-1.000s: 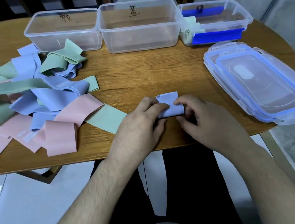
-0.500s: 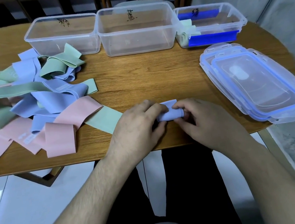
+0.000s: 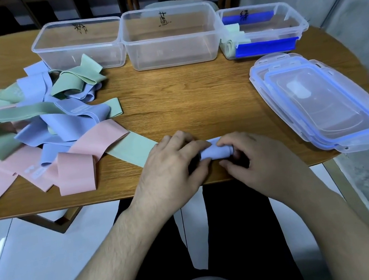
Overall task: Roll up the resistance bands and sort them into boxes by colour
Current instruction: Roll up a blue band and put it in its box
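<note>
On the wooden table (image 3: 184,97), three clear boxes (image 3: 169,37) stand in a row at the far edge, with a stack of lids (image 3: 316,107) to the right and a loose heap of pink, blue and green bands (image 3: 42,133) to the left. Near the front edge, one rolled blue band (image 3: 213,152) lies between the two hands: the left hand (image 3: 173,165) and right hand (image 3: 260,160) each pinch an end with curled fingers.

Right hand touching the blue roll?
Touching. Head view: the right hand pinches the end of the blue roll, fingertips curled onto it.
</note>
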{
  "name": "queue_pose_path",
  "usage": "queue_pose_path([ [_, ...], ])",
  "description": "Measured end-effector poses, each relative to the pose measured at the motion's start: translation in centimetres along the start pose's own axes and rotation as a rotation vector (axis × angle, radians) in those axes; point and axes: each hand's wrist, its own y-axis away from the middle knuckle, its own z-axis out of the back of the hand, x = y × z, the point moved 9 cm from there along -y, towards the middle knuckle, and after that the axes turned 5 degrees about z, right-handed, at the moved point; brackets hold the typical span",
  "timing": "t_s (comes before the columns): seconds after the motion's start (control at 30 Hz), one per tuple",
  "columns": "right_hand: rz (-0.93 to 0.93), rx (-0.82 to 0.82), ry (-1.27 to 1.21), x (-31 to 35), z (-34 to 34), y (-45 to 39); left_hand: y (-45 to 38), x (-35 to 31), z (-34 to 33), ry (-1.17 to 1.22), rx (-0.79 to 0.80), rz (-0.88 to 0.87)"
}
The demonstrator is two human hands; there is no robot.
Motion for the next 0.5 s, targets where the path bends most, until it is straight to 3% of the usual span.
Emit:
queue_pose_path([
  [0.2, 0.026, -0.08, 0.052, -0.5, 0.4, -0.8, 0.2, 0.8, -0.1, -0.06, -0.04, 0.104],
  [0.3, 0.04, -0.111, 0.114, -0.5, 0.7, -1.0, -0.1, 1.3, -1.1, -0.13, 0.031, 0.161],
  [0.5, 0.063, -0.051, 0.034, 0.1, 0.4, -1.4, -0.9, 1.5, -0.9, -0.016, 0.025, 0.187],
])
